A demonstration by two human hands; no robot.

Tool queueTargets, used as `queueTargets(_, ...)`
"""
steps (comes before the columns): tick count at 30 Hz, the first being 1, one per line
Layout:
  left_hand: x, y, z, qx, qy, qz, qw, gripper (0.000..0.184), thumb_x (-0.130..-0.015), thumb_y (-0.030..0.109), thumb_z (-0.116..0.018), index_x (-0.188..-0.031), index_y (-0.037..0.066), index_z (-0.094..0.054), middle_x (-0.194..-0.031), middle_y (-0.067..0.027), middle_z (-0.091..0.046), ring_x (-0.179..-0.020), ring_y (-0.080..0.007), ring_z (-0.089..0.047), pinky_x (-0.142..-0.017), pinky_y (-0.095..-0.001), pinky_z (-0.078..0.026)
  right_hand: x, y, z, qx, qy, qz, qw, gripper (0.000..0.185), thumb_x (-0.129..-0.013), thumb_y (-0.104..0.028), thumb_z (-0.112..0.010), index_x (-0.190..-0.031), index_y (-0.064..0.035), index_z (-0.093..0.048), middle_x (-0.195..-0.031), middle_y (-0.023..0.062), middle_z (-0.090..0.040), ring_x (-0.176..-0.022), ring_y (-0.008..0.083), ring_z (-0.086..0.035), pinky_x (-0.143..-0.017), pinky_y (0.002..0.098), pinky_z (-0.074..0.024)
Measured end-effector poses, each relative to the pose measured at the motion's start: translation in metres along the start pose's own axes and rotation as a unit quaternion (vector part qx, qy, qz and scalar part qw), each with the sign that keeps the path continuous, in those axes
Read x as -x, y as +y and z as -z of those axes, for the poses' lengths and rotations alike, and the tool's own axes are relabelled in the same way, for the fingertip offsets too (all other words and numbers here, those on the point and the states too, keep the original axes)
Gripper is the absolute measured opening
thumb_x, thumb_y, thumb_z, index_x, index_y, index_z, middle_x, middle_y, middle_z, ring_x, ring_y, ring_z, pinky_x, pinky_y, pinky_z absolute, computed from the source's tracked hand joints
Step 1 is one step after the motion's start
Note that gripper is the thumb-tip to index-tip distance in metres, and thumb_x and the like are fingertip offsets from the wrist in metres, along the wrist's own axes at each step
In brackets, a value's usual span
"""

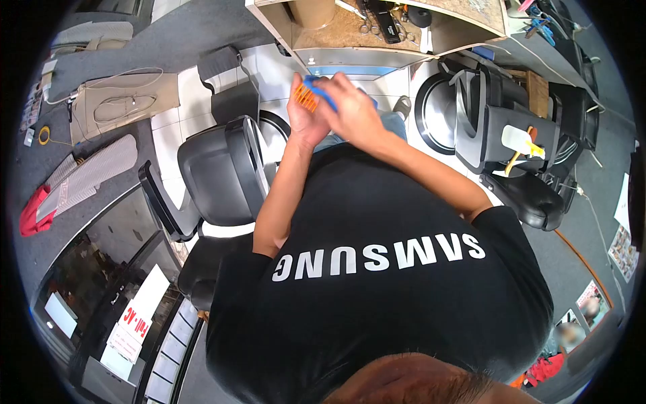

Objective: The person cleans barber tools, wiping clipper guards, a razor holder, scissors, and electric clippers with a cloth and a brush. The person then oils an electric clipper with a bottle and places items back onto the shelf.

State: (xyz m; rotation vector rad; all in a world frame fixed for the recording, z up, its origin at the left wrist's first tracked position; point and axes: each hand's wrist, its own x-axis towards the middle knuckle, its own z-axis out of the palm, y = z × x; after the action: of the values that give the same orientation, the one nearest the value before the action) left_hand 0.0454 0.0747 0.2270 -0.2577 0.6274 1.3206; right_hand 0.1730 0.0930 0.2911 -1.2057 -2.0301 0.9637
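Both my hands are together in front of my chest, just below the wooden shelf unit. My left hand [308,124] is curled around an orange slatted piece [305,97], which shows between its thumb and fingers. From the other side, my right hand [356,118] grips a blue piece [321,93] that lies right against the orange one. Whether the two pieces are joined cannot be made out. Fingers hide part of both.
Scissors and a black tool [385,23] lie in the wooden shelf unit [464,20] ahead. Black chairs [222,172] stand at the left, another chair [471,121] at the right. A white-and-yellow item [517,140] rests on the right chair.
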Motion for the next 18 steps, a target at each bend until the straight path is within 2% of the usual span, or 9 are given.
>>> queueTargets(3, -0.009, 0.004, 0.016, 0.015, -0.192, 0.077, 0.978, 0.056, -0.1, 0.064, -0.048, -0.088, 0.01, -0.058, -0.091, -0.0057, -0.057, -0.091, -0.023, -0.053, -0.089, -0.0362, -0.045, 0.022, 0.002, -0.001, 0.02, -0.12, 0.092, 0.988, 0.023, -0.089, -0.016, -0.07, -0.11, -0.0051, -0.071, -0.113, 0.0162, -0.064, -0.085, 0.0391, -0.069, -0.074, 0.0463, -0.0573)
queueTargets(4, -0.005, 0.002, 0.015, 0.008, -0.122, 0.075, 0.99, 0.054, -0.095, 0.064, -0.052, -0.084, 0.011, -0.052, -0.087, -0.0042, -0.05, -0.086, -0.0211, -0.046, -0.083, -0.0346, -0.043, 0.027, -0.001, 0.001, 0.004, -0.135, 0.07, 0.988, 0.022, -0.087, -0.014, -0.069, -0.107, -0.0059, -0.072, -0.109, 0.0162, -0.066, -0.086, 0.0376, -0.069, -0.075, 0.0456, -0.0569)
queueTargets(7, -0.001, 0.0, 0.011, 0.027, -0.151, 0.069, 0.986, 0.044, -0.093, 0.054, -0.055, -0.086, 0.011, -0.053, -0.091, -0.0053, -0.051, -0.087, -0.0216, -0.047, -0.084, -0.0349, -0.043, 0.025, 0.0, 0.012, -0.047, -0.122, 0.053, 0.99, 0.021, -0.086, -0.011, -0.067, -0.105, -0.0056, -0.073, -0.102, 0.0162, -0.067, -0.087, 0.0365, -0.069, -0.076, 0.0446, -0.0563)
queueTargets(8, 0.0, 0.002, 0.01, 0.014, -0.133, 0.076, 0.988, 0.04, -0.09, 0.05, -0.057, -0.09, 0.01, -0.053, -0.094, -0.0062, -0.052, -0.088, -0.0224, -0.049, -0.085, -0.0353, -0.043, 0.025, 0.006, 0.009, -0.056, -0.078, 0.057, 0.994, 0.022, -0.083, -0.013, -0.067, -0.103, -0.0079, -0.075, -0.094, 0.0145, -0.068, -0.084, 0.0365, -0.069, -0.077, 0.0463, -0.0575)
queueTargets(11, -0.003, 0.005, 0.011, 0.006, -0.135, 0.063, 0.989, 0.041, -0.089, 0.049, -0.058, -0.096, 0.008, -0.055, -0.097, -0.0074, -0.054, -0.09, -0.0243, -0.053, -0.086, -0.036, -0.045, 0.023, 0.006, 0.016, -0.078, -0.04, 0.03, 0.996, 0.023, -0.083, -0.014, -0.068, -0.104, -0.0086, -0.075, -0.095, 0.0141, -0.067, -0.085, 0.0354, -0.069, -0.076, 0.045, -0.0573)
queueTargets(12, -0.002, 0.008, 0.011, 0.016, -0.154, 0.07, 0.985, 0.038, -0.095, 0.042, -0.056, -0.106, 0.006, -0.058, -0.101, -0.0086, -0.057, -0.095, -0.0259, -0.059, -0.089, -0.039, -0.049, 0.023, 0.007, 0.017, -0.065, -0.026, 0.035, 0.997, 0.023, -0.085, -0.015, -0.069, -0.106, -0.0087, -0.075, -0.097, 0.0136, -0.067, -0.085, 0.0349, -0.069, -0.076, 0.0444, -0.0571)
queueTargets(15, 0.001, 0.008, 0.006, -0.069, -0.074, 0.06, 0.993, 0.035, -0.102, 0.035, -0.053, -0.117, 0.004, -0.061, -0.106, -0.01, -0.061, -0.101, -0.0262, -0.063, -0.091, -0.0425, -0.053, 0.022, 0.003, 0.019, -0.023, -0.015, 0.02, 0.999, 0.022, -0.086, -0.015, -0.069, -0.107, -0.0089, -0.075, -0.098, 0.0129, -0.066, -0.085, 0.0348, -0.069, -0.076, 0.0439, -0.0572)
queueTargets(16, 0.006, 0.007, 0.002, -0.085, -0.087, 0.07, 0.99, 0.039, -0.109, 0.036, -0.046, -0.122, 0.002, -0.061, -0.11, -0.0109, -0.063, -0.107, -0.0258, -0.064, -0.093, -0.0433, -0.055, 0.021, 0.005, 0.019, 0.0, -0.023, 0.026, 0.999, 0.023, -0.086, -0.016, -0.069, -0.108, -0.0096, -0.075, -0.099, 0.0128, -0.066, -0.085, 0.0349, -0.069, -0.076, 0.0439, -0.0573)
queueTargets(18, 0.005, -0.001, 0.007, -0.088, -0.072, 0.041, 0.993, 0.047, -0.11, 0.041, -0.044, -0.13, 0.0, -0.059, -0.118, -0.0136, -0.067, -0.11, -0.0267, -0.066, -0.099, -0.0425, -0.053, 0.021, 0.013, 0.018, 0.044, -0.04, 0.039, 0.997, 0.024, -0.087, -0.016, -0.07, -0.11, -0.011, -0.075, -0.102, 0.0125, -0.066, -0.085, 0.0352, -0.069, -0.077, 0.0439, -0.0577)
